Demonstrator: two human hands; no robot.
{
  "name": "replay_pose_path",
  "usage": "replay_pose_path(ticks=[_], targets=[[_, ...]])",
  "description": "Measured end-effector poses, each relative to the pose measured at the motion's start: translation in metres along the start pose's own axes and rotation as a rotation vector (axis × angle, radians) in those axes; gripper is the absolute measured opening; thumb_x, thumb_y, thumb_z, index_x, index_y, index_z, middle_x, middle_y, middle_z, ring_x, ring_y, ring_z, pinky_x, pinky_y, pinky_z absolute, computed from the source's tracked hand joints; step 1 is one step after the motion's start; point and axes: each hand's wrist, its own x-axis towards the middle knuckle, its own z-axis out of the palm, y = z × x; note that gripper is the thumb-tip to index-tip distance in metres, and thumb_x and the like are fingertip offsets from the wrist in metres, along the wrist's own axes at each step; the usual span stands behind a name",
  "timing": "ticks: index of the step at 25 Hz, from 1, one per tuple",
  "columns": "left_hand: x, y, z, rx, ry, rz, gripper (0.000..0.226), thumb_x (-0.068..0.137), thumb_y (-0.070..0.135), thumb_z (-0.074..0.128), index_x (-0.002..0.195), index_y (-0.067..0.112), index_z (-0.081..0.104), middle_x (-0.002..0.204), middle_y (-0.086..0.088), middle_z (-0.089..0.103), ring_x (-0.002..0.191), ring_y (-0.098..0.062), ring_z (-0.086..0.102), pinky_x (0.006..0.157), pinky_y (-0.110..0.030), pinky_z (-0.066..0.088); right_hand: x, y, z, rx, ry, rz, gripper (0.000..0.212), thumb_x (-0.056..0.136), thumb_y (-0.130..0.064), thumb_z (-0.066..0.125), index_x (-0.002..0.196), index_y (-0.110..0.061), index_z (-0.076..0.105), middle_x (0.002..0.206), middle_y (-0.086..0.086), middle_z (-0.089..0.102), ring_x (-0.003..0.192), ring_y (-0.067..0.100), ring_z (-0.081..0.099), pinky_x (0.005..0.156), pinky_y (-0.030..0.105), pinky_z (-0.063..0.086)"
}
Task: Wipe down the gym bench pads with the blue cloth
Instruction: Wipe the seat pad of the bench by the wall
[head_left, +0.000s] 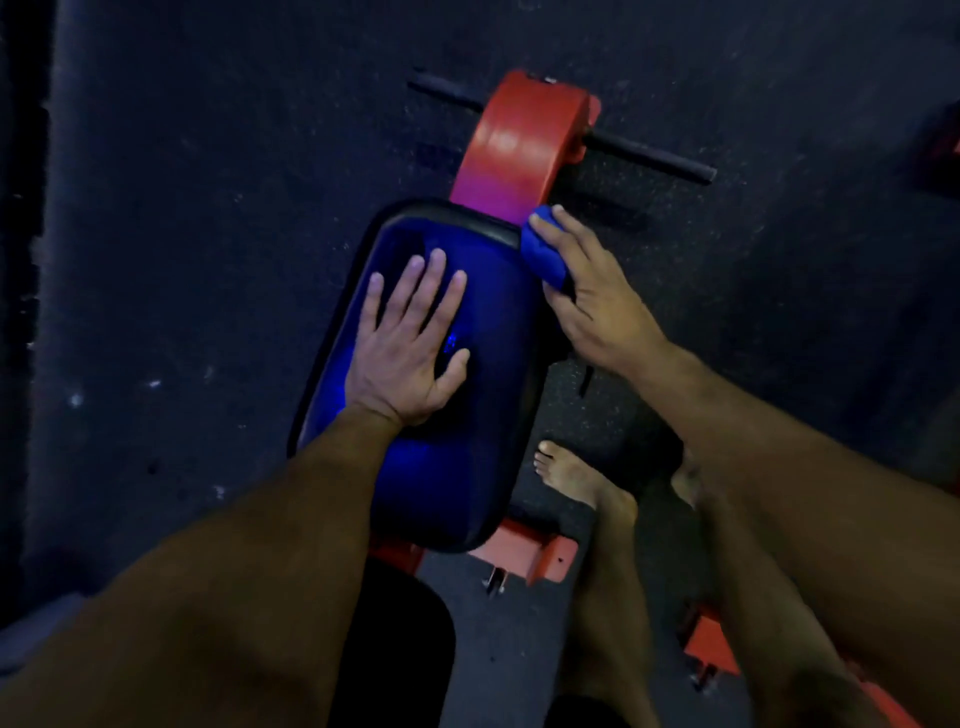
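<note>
A dark, glossy bench pad (483, 312) with a blue sheen runs up the middle of the view. My left hand (410, 348) lies flat on its top, fingers straight and spread. My right hand (587, 291) holds the bunched blue cloth (543, 249) against the pad's far right edge, fingers wrapped over the cloth. A second black pad (395, 639) shows at the bottom, partly hidden by my left forearm.
The red bench frame (519, 140) extends beyond the pad with a black crossbar (649, 153) through it. Red frame brackets (545, 558) sit below the pad. My bare foot (576, 480) stands on the dark speckled rubber floor (208, 208) to the right.
</note>
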Motion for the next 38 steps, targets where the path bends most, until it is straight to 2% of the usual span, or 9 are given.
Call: replay_pose_path(ticks=[4, 10, 12, 15, 19, 23, 27, 33, 38], targets=[[-0.001, -0.001, 0.003, 0.015, 0.01, 0.006, 0.083, 0.09, 0.047, 0.045, 0.162, 0.017, 0.018, 0.168, -0.012, 0.019, 0.156, -0.027, 0.016, 0.126, -0.055, 0.008, -0.009, -0.002, 0.004, 0.004, 0.048, 0.016, 0.061, 0.099, -0.016, 0.047, 0.154, -0.029, 0.027, 0.163, -0.002, 0.018, 0.142, 0.015, 0.028, 0.112, 0.025, 0.018], [0.0, 0.0, 0.004, 0.024, 0.026, 0.005, 0.08, 0.091, 0.047, 0.045, 0.161, 0.015, 0.023, 0.168, -0.013, 0.022, 0.156, -0.028, 0.018, 0.124, -0.059, 0.014, -0.078, -0.011, 0.045, 0.016, 0.103, 0.092, 0.086, 0.088, 0.0, 0.054, 0.157, -0.031, 0.015, 0.166, -0.006, 0.002, 0.129, 0.031, 0.041, 0.103, 0.032, 0.033], [0.0, -0.001, 0.005, 0.022, 0.021, 0.001, 0.079, 0.092, 0.047, 0.044, 0.161, 0.015, 0.023, 0.168, -0.014, 0.022, 0.156, -0.028, 0.018, 0.124, -0.06, 0.015, -0.122, -0.029, 0.066, 0.047, 0.001, 0.174, 0.09, 0.089, -0.001, 0.056, 0.157, -0.034, 0.007, 0.165, -0.012, -0.005, 0.134, 0.021, 0.034, 0.105, 0.026, 0.035], [-0.001, 0.001, 0.005, 0.033, 0.019, -0.003, 0.079, 0.092, 0.046, 0.044, 0.161, 0.014, 0.024, 0.167, -0.014, 0.022, 0.156, -0.028, 0.019, 0.124, -0.059, 0.016, -0.163, -0.043, 0.081, 0.248, -0.083, 0.23, 0.08, 0.093, -0.003, 0.054, 0.155, -0.036, 0.015, 0.163, -0.019, 0.004, 0.138, -0.011, 0.014, 0.108, 0.001, 0.015], [0.001, 0.001, 0.003, 0.04, 0.012, -0.012, 0.077, 0.093, 0.046, 0.042, 0.161, 0.013, 0.026, 0.167, -0.015, 0.023, 0.155, -0.03, 0.02, 0.123, -0.06, 0.016, -0.105, -0.02, 0.051, 0.432, 0.339, 0.263, 0.062, 0.093, -0.007, 0.051, 0.151, -0.021, 0.033, 0.156, -0.001, 0.034, 0.144, 0.006, 0.03, 0.121, 0.036, 0.025], [0.001, 0.0, 0.004, 0.054, 0.032, -0.005, 0.076, 0.095, 0.048, 0.039, 0.161, 0.013, 0.025, 0.167, -0.015, 0.023, 0.155, -0.029, 0.02, 0.123, -0.06, 0.017, -0.025, -0.026, 0.055, 0.289, 0.437, 0.272, 0.058, 0.102, -0.039, 0.044, 0.155, -0.028, 0.024, 0.162, 0.001, 0.021, 0.142, 0.002, 0.02, 0.115, 0.022, 0.014], [-0.002, 0.001, 0.005, 0.056, 0.033, -0.012, 0.077, 0.094, 0.046, 0.042, 0.161, 0.012, 0.026, 0.167, -0.016, 0.023, 0.155, -0.029, 0.02, 0.123, -0.06, 0.017, -0.054, -0.029, 0.091, 0.194, 0.444, 0.248, 0.059, 0.103, -0.043, 0.04, 0.156, -0.028, 0.019, 0.165, 0.003, 0.01, 0.125, -0.008, 0.019, 0.097, -0.003, 0.001], [-0.003, 0.002, 0.001, 0.048, 0.01, -0.021, 0.077, 0.092, 0.043, 0.044, 0.16, 0.01, 0.026, 0.166, -0.019, 0.024, 0.155, -0.032, 0.02, 0.124, -0.06, 0.013, -0.16, -0.061, 0.181, 0.154, 0.378, 0.338, 0.061, 0.1, -0.034, 0.046, 0.156, -0.026, 0.022, 0.165, 0.008, 0.007, 0.123, 0.024, 0.035, 0.1, 0.037, 0.038], [-0.003, 0.002, 0.0, 0.042, 0.007, -0.017, 0.078, 0.093, 0.043, 0.044, 0.161, 0.011, 0.025, 0.167, -0.018, 0.021, 0.156, -0.032, 0.018, 0.124, -0.06, 0.011, -0.167, -0.06, 0.191, 0.21, 0.404, 0.334, 0.06, 0.1, -0.037, 0.043, 0.155, -0.024, 0.023, 0.162, 0.009, 0.014, 0.134, 0.026, 0.033, 0.106, 0.045, 0.04]])
